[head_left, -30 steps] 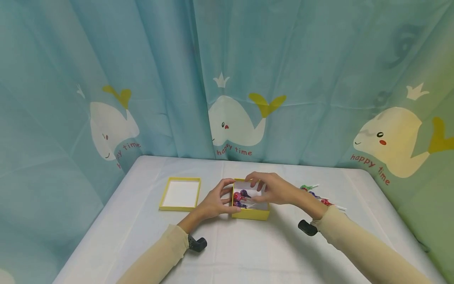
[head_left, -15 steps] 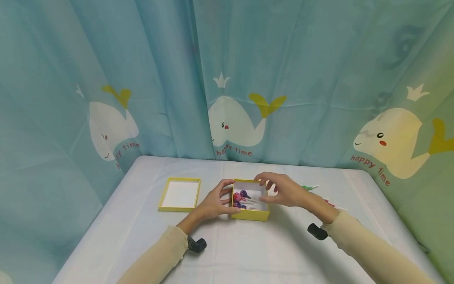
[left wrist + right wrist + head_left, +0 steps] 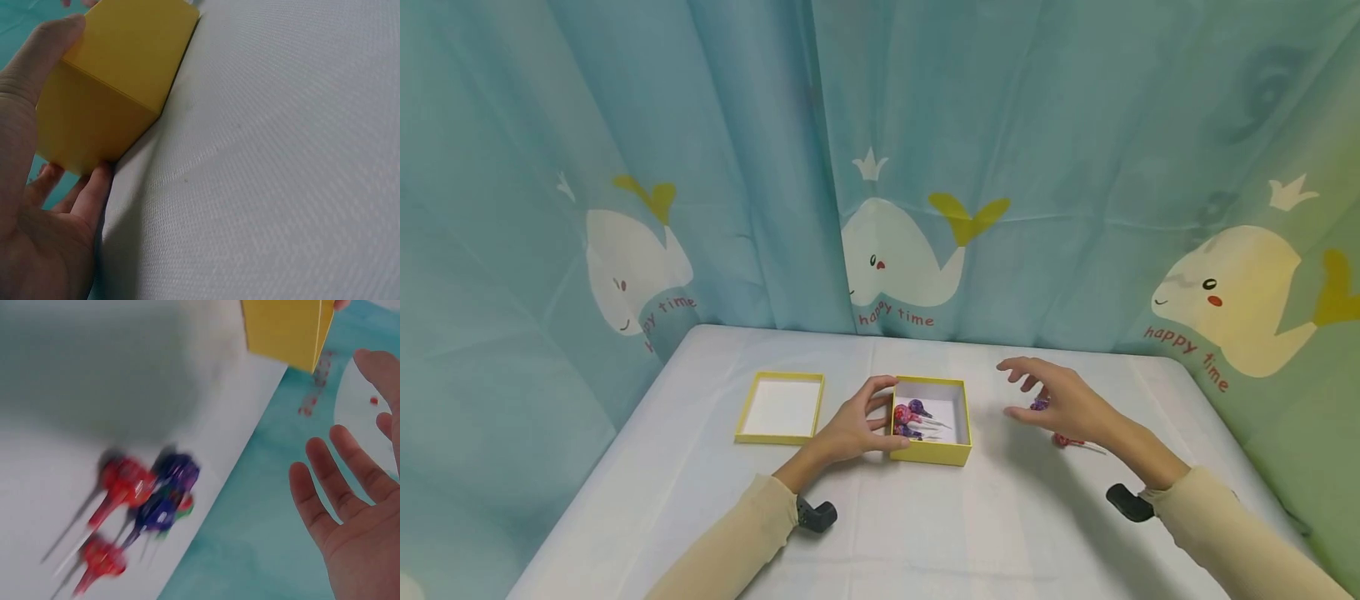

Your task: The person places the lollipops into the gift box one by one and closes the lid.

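Note:
A yellow box point(image 3: 931, 452) with a white inside stands on the table in the head view. Several wrapped lollipops point(image 3: 902, 414), red and purple, lie in its left part with their sticks toward the right. My left hand point(image 3: 852, 427) grips the box's left end, thumb at the front corner and fingers round the left side and back. The left wrist view shows thumb and fingertips against the yellow walls. My right hand point(image 3: 1063, 402) is in the air to the right of the box, fingers spread and holding nothing. It partly covers several loose lollipops on the table.
Those loose red, purple and green lollipops point(image 3: 127, 481) lie close together in the right wrist view. A yellow-rimmed lid point(image 3: 781, 408), white inside up, lies left of the box. A blue curtain point(image 3: 760, 167) with whale prints hangs behind the white table point(image 3: 880, 533).
My right hand has drawn back from over the box and moved right, toward the loose lollipops, uncovering the box's inside. My left hand has stayed on the box.

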The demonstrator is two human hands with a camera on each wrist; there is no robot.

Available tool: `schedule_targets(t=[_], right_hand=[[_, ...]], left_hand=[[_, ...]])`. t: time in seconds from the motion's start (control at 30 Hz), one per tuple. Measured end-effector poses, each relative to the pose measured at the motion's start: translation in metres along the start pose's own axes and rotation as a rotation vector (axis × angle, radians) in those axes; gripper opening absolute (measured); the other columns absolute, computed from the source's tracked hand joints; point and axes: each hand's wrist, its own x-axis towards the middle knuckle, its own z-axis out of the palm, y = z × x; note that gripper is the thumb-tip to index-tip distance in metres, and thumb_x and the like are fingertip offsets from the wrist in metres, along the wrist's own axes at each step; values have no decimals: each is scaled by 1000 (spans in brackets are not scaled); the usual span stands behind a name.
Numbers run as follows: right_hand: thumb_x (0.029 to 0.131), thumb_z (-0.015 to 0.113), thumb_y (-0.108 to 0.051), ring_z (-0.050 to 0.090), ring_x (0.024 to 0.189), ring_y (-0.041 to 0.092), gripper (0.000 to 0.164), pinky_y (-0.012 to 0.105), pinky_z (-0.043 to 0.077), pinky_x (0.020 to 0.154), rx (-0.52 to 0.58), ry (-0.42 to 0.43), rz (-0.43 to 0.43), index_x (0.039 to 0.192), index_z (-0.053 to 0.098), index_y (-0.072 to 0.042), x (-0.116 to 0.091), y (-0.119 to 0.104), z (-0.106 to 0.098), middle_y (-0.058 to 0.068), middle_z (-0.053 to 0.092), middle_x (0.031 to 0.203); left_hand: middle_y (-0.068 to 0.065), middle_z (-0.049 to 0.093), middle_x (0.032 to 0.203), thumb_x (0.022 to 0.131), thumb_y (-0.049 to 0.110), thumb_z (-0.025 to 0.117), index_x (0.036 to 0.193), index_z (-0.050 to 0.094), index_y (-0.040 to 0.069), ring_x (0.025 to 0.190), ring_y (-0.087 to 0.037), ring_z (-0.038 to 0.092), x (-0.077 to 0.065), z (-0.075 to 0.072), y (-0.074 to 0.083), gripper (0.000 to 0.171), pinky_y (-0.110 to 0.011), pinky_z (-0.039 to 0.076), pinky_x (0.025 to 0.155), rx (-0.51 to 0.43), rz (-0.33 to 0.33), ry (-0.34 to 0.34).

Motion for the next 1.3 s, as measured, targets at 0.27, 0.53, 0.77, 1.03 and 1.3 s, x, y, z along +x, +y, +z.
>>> schedule_targets(t=[0.27,0.53,0.77,1.03,1.3], right_hand=[[80,89,-13,68,88,18,60,34,60,68,-71,60,-2,133,61,-17,-31,24,-14,1,70,107],[78,91,-12,65,88,18,63,31,59,64,-93,106,-21,134,61,-14,-58,42,-19,5,70,108],[79,90,-13,67,87,24,63,32,59,64,-122,108,29,134,60,-12,-72,56,-18,7,71,107],[80,88,-10,70,84,26,58,34,60,66,-101,39,91,132,60,-6,-83,75,-16,11,71,106],[83,85,-10,67,80,15,46,30,57,63,-79,-13,148,123,64,-8,-86,89,-16,6,69,100]], left_hand=[[-7,29,164,79,12,90,154,34,17,150,-32,34,1,0,-2,93,-36,48,110,1,3,4],[-7,28,165,79,13,90,154,35,18,150,-31,34,1,0,1,93,-36,48,110,5,-2,6],[-8,28,165,81,12,89,154,35,17,150,-33,33,1,0,0,91,-38,48,111,-4,0,5],[-8,28,165,81,11,89,154,35,17,150,-31,33,0,0,1,92,-37,48,111,-4,-8,5],[-7,29,165,80,12,90,155,34,17,150,-31,34,0,0,2,94,-37,48,111,7,-17,6]])
